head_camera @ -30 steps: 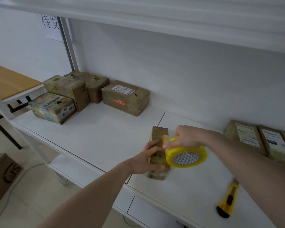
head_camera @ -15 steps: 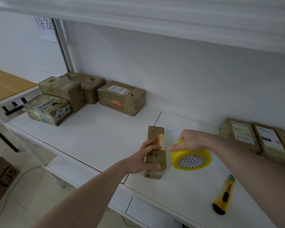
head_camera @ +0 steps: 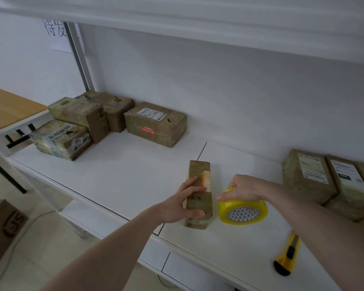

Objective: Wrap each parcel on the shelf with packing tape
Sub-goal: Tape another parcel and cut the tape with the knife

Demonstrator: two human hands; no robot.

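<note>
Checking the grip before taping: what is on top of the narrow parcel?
The left hand grips the parcel, fingers across its top beside an orange label. The top under the fingers is hidden.

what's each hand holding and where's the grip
Left hand grips the narrow parcel across its top and near end; right hand grips the tape roll over its upper rim.

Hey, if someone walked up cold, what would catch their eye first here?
Probably the bright yellow tape roll, gripped by the right hand near the shelf's front edge. Just left of it, the left hand holds a narrow parcel. A yellow box cutter lies further right.
</note>
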